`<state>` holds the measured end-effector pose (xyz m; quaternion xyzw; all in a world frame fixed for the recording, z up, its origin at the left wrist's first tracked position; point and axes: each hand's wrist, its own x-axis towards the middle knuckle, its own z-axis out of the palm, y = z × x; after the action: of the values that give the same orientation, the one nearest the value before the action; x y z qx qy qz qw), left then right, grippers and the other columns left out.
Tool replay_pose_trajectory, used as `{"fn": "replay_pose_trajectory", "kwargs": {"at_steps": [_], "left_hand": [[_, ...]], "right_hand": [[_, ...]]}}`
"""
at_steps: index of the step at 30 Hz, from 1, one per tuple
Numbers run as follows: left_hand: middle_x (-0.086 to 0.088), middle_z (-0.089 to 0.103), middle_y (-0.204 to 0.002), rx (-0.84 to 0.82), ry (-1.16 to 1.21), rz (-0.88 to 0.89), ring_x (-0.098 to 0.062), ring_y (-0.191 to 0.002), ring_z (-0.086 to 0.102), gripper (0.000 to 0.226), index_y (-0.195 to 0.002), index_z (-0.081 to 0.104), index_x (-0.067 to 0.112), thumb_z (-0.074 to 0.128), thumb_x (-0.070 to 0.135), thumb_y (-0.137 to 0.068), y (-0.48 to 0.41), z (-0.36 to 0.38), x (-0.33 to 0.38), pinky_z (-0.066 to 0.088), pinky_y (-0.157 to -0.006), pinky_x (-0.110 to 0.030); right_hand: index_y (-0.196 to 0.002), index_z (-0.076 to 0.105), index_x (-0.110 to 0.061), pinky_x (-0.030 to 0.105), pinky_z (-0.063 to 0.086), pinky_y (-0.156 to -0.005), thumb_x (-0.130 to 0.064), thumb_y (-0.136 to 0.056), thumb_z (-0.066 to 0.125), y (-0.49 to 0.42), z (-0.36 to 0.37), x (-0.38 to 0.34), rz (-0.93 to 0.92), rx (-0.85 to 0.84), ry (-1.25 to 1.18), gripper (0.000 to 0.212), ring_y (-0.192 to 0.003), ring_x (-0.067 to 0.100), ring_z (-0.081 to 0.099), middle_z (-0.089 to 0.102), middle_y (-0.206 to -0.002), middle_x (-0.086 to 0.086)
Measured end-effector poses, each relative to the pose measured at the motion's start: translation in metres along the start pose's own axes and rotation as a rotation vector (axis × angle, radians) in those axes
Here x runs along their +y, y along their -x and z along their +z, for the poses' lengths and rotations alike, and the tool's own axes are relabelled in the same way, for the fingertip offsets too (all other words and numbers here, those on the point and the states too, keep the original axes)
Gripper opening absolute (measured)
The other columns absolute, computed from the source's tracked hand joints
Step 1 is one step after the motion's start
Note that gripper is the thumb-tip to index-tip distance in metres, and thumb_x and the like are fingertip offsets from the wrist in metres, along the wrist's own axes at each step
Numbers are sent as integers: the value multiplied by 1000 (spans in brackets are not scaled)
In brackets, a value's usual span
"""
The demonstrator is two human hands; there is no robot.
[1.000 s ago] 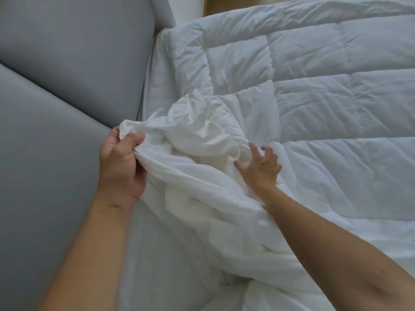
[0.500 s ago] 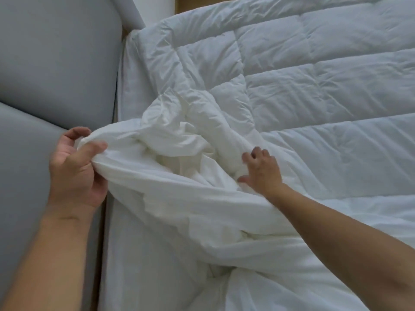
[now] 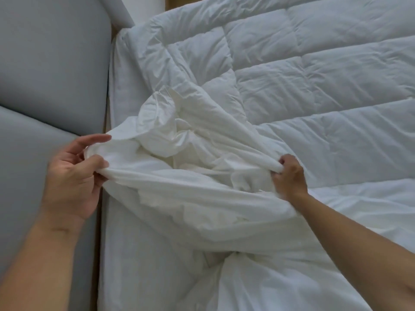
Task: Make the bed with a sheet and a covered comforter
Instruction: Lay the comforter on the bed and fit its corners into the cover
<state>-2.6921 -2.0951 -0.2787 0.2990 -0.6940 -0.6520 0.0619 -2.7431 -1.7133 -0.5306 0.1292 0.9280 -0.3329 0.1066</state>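
A white quilted comforter [image 3: 303, 70] lies spread over the bed, its near corner rumpled. A smooth white duvet cover [image 3: 197, 187] is bunched across that corner. My left hand [image 3: 71, 173] pinches the cover's edge at the left side of the bed, thumb on top of the fabric. My right hand [image 3: 289, 173] grips a fold of the cover further right, fingers curled round it. The cover is stretched between both hands. The white sheet [image 3: 139, 254] shows on the mattress below.
A grey padded headboard [image 3: 51, 63] runs along the left of the bed, with a narrow gap at the mattress edge. A strip of wooden floor [image 3: 179, 2] shows at the top.
My right hand went from resting with spread fingers on the fabric to gripping a fold and pulling it right. My left hand kept hold of the edge. The cover is now stretched wider.
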Motion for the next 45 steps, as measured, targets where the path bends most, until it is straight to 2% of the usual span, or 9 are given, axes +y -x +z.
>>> {"fn": "replay_pose_trajectory", "kwargs": {"at_steps": [6,10,16,19,22,30,33,40,45], "left_hand": [[8,71,-75,11,-7,0,-10,-69,66,46,-107,67,10,41,-19,-84,11,20,-3,55,-58,-17],[1,66,-84,17,-63,12,-14,-70,62,50,-91,72,23,43,-16,-84,17,30,-4,53,-57,-19],[0,68,-94,133,-301,166,-25,-68,53,44,-96,72,29,49,-3,-76,22,25,-11,47,-59,-26],[-12,48,-129,152,-791,398,-22,-97,59,45,-98,73,23,48,-5,-75,36,38,-17,48,-85,-28],[-11,47,-137,-12,-1194,462,-42,-117,43,44,-88,77,18,53,-10,-65,61,71,-35,36,-97,-46],[-3,46,-145,-1241,-1682,156,-26,-138,39,80,-148,35,31,71,46,-78,139,176,-137,3,-121,-58],[-9,58,-122,-1289,-1674,194,-31,-115,57,54,-138,41,22,63,30,-89,162,189,-160,42,-95,-41],[5,47,-74,-1386,-1534,127,-24,-79,52,3,-87,55,16,53,18,-88,170,182,-137,43,-68,-32],[-4,57,-116,-1381,-1440,-18,-26,-95,58,22,-106,60,9,51,13,-87,171,177,-133,50,-82,-38]], "right_hand": [[-112,56,-10,47,46,-75,-30,-73,77,41,24,21,-434,121,594,49,-93,37,49,52,-111,20],[-139,35,-12,51,49,-83,-81,-65,62,57,32,3,-24,-333,755,105,-116,35,46,43,-132,17],[-151,-29,-27,79,6,-104,-75,-84,45,74,46,11,71,-597,694,111,-147,47,-20,-27,-155,29],[-154,18,-23,73,15,-102,-60,-81,62,101,31,16,-245,-478,748,93,-139,46,22,17,-150,27],[-103,64,-15,43,47,-84,-27,-87,61,117,11,18,-469,-407,610,20,-95,34,61,64,-102,12],[-102,71,-8,32,42,-76,-62,-97,45,113,-40,29,-177,-944,406,61,-99,26,62,71,-105,6],[-95,72,-14,35,50,-79,-55,-89,62,108,-60,48,-138,-915,331,43,-87,21,62,70,-93,4],[-82,66,-16,33,42,-70,-42,-96,58,83,-66,60,78,-397,296,31,-84,25,63,67,-86,4],[-104,71,-30,27,48,-73,-64,-77,72,100,-73,30,-88,-1070,308,44,-87,12,64,69,-102,-9]]}}
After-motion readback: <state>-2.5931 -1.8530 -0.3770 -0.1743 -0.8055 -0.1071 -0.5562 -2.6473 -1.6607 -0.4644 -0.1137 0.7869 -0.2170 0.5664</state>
